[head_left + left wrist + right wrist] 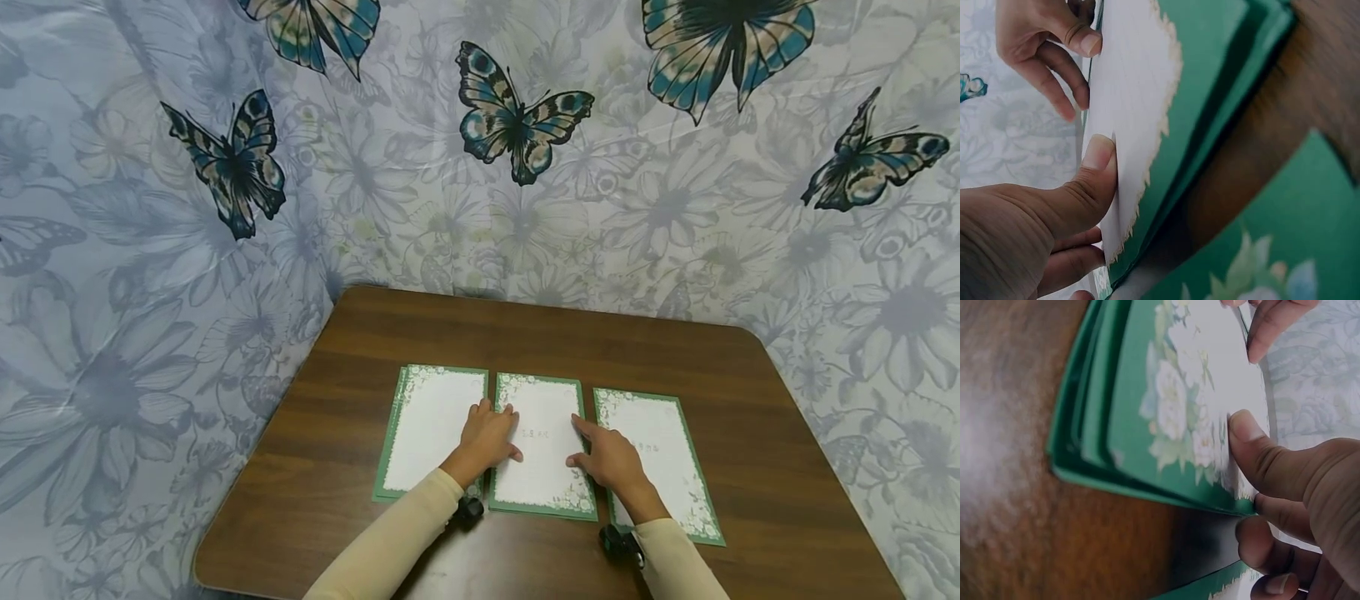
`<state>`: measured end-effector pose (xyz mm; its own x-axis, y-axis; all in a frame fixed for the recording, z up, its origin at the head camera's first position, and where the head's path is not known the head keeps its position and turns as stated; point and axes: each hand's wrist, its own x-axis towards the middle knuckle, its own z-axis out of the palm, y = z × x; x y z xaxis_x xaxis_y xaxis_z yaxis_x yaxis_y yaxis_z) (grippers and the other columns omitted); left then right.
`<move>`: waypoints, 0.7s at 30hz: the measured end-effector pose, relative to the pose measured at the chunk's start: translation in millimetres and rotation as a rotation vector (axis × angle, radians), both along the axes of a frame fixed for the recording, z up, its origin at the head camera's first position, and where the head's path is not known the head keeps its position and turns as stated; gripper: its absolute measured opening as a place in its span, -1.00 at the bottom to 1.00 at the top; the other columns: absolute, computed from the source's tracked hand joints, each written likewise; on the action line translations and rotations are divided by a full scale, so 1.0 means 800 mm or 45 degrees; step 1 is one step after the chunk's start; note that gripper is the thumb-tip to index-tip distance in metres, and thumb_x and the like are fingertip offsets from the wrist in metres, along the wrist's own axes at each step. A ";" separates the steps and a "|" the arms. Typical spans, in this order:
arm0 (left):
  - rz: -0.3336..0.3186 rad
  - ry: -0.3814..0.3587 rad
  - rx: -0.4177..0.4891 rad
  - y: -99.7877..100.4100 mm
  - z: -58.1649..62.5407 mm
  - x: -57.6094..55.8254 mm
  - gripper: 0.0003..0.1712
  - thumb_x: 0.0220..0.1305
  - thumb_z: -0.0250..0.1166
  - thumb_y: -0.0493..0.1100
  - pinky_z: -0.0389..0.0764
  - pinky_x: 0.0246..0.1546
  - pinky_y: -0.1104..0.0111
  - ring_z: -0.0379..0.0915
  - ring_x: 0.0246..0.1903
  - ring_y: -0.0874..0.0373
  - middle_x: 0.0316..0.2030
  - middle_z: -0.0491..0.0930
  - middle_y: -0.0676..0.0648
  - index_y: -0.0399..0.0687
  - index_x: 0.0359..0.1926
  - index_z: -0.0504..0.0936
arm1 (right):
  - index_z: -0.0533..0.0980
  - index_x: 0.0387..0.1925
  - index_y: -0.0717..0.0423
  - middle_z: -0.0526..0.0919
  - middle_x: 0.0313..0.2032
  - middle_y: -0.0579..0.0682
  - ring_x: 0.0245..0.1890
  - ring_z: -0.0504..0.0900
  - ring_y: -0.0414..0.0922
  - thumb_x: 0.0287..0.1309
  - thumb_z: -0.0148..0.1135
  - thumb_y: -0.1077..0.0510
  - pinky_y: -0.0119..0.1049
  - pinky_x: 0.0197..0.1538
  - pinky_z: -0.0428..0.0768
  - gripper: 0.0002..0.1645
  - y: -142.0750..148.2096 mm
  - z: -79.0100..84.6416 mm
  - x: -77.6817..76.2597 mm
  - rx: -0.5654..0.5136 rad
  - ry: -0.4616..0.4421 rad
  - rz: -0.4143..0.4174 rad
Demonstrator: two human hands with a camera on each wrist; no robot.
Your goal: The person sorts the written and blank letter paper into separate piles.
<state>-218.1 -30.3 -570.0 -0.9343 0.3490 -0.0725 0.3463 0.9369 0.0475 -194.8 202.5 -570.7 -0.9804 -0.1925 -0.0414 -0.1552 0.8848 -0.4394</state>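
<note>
Three stacks of green-bordered paper sheets with white flowers lie side by side on the table. At the middle stack (542, 467), both hands are at its long edges. My left hand (487, 435) grips the left edge, its thumb (1099, 153) on the white face and its fingers along the side. From the right, my right hand (613, 457) pinches the other edge, with its thumb (1246, 427) on top and its fingers at the border. Several green layers (1094, 419) show loosely fanned at a corner of this stack. Small printed text sits on the top sheet.
The left stack (435, 425) and the right stack (667, 458) lie close on either side, partly covered by the forearms. Dark wrist cameras (469, 510) hang under the cuffs. Behind the brown wooden table (540, 333) hangs a floral backdrop (420, 208) with butterflies.
</note>
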 end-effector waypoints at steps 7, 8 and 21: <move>-0.002 0.018 0.015 -0.001 0.005 0.001 -0.13 -0.09 0.37 0.39 0.34 -0.09 0.29 0.33 -0.18 0.10 0.30 0.49 0.08 0.20 0.28 0.54 | 0.39 0.37 0.01 0.73 -0.12 0.21 -0.76 0.18 -0.18 -0.07 0.52 -0.04 -0.31 -0.60 0.28 -0.07 -0.003 0.000 -0.002 -0.015 0.019 -0.008; -0.004 0.026 0.019 -0.001 0.005 0.003 -0.14 -0.09 0.36 0.38 0.35 -0.09 0.29 0.34 -0.18 0.09 0.29 0.51 0.08 0.20 0.26 0.55 | 0.40 0.37 0.01 0.74 -0.15 0.19 -0.77 0.17 -0.19 -0.07 0.52 -0.04 -0.31 -0.61 0.26 -0.08 -0.004 0.000 -0.001 -0.020 0.020 -0.014; -0.028 0.147 0.039 -0.002 -0.002 0.016 -0.34 0.02 0.31 0.33 0.47 -0.12 0.31 0.44 -0.21 0.12 0.16 0.62 0.13 0.30 0.17 0.63 | 0.38 0.35 0.18 0.74 -0.34 0.20 -0.79 0.34 -0.15 0.30 0.24 -0.10 -0.31 -0.67 0.26 -0.29 -0.008 0.013 0.015 -0.211 0.027 -0.223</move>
